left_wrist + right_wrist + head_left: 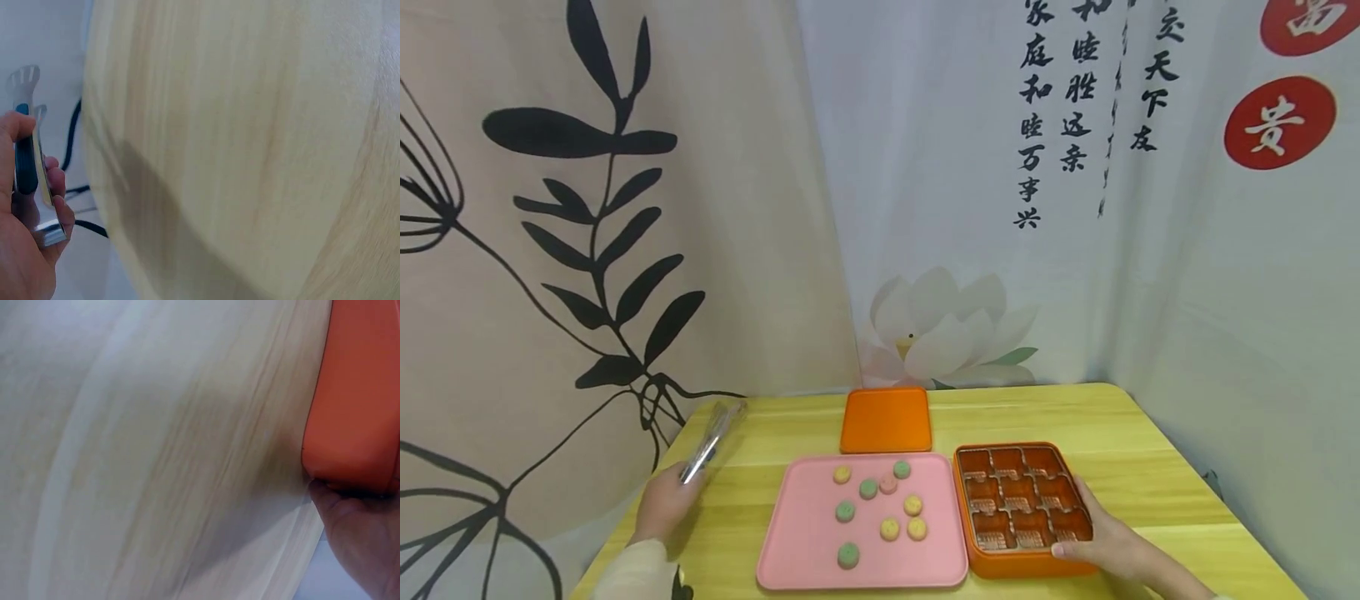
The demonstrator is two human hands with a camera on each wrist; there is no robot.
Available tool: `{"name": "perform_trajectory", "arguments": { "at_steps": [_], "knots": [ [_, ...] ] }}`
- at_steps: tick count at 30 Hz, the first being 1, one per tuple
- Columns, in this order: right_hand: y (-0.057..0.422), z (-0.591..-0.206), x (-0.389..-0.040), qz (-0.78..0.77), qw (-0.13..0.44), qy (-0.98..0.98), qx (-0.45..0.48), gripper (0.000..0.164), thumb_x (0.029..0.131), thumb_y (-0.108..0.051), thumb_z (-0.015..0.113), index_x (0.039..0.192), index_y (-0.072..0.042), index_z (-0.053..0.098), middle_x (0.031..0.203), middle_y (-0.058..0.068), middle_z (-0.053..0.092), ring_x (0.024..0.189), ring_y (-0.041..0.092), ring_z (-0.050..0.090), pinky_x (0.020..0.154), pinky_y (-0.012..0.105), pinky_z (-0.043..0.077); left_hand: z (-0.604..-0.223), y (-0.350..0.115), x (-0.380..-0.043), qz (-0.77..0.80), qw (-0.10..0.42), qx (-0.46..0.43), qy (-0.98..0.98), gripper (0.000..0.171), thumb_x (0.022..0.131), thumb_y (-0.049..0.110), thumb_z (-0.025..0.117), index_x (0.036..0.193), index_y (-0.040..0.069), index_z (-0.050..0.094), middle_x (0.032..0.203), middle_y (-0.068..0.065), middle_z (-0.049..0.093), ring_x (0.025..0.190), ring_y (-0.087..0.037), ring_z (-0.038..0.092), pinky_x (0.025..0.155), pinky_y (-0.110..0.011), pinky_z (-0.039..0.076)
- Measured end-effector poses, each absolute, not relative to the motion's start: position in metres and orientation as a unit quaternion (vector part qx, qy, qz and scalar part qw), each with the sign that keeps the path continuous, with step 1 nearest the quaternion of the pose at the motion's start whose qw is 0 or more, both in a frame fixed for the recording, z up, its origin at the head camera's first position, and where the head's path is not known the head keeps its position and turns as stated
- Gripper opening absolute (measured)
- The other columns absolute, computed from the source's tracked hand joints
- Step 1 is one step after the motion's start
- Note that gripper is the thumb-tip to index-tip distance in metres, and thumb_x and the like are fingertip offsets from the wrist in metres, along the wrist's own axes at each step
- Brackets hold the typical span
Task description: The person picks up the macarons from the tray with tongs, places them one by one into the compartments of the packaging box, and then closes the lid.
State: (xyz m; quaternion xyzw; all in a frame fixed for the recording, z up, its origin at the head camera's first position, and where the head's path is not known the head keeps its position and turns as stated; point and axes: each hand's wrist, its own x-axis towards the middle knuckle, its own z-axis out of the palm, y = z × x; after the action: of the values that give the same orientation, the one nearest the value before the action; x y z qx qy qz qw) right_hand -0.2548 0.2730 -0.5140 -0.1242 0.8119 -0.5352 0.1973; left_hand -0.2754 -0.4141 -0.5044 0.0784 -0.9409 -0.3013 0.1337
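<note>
Metal tongs (703, 454) with dark grip pads are in my left hand (668, 502), above the table's left edge. In the left wrist view the fingers and thumb wrap the tongs (32, 156) near their bend, and the slotted tips stand apart. My right hand (1108, 542) grips the near right corner of an orange box (1022, 568), thumb at the front and fingers along the right side. The box holds a clear divided insert with several square compartments. Beside it lies a pink tray (805, 533) with several small round green, yellow and pink pieces (847, 556).
An orange lid (886, 421) lies flat behind the pink tray. All of it stands on a yellow wood-grain table (1022, 412). A printed curtain (760, 208) hangs behind the table. Dark cables (74, 134) show past the table's edge in the left wrist view.
</note>
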Motion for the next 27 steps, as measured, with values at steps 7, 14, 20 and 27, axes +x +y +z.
{"name": "perform_trajectory", "arguments": {
  "at_steps": [7,14,20,27],
  "knots": [
    [0.273,-0.515,-0.252,-0.521,0.200,0.824,-0.103,0.110,0.096,-0.027,0.067,0.150,0.000,-0.025,0.150,0.045,0.008,0.126,0.052,0.044,0.099,0.062,0.039,-0.490,-0.399,-0.278,-0.300,0.114,0.053,-0.946,0.048,0.098,0.039,0.062,0.115,-0.005,0.064,0.075,-0.004,0.058,0.065,-0.019,0.049,0.058,-0.033,0.042],
    [0.269,-0.513,-0.252,-0.512,0.172,0.834,-0.113,0.115,0.091,-0.024,0.073,0.151,0.003,-0.021,0.148,0.046,0.012,0.124,0.049,0.047,0.097,0.057,0.042,-0.489,-0.380,-0.284,-0.312,0.098,0.021,-0.945,0.053,0.094,0.041,0.067,0.122,-0.004,0.063,0.087,-0.005,0.063,0.066,-0.017,0.048,0.057,-0.032,0.042],
    [0.272,-0.511,-0.253,-0.502,0.174,0.839,-0.117,0.115,0.090,-0.025,0.074,0.150,0.004,-0.021,0.148,0.046,0.009,0.124,0.053,0.046,0.096,0.059,0.042,-0.486,-0.364,-0.276,-0.326,0.087,-0.005,-0.941,0.043,0.092,0.036,0.071,0.119,0.002,0.067,0.085,-0.003,0.063,0.064,-0.016,0.047,0.054,-0.029,0.041],
    [0.277,-0.505,-0.258,-0.499,0.186,0.835,-0.140,0.113,0.091,-0.026,0.073,0.152,0.003,-0.018,0.153,0.043,-0.002,0.131,0.059,0.033,0.098,0.063,0.038,-0.486,-0.356,-0.272,-0.342,0.056,-0.037,-0.937,0.033,0.090,0.032,0.073,0.115,0.010,0.071,0.089,0.002,0.065,0.071,-0.014,0.050,0.060,-0.028,0.044]
  ]
}}
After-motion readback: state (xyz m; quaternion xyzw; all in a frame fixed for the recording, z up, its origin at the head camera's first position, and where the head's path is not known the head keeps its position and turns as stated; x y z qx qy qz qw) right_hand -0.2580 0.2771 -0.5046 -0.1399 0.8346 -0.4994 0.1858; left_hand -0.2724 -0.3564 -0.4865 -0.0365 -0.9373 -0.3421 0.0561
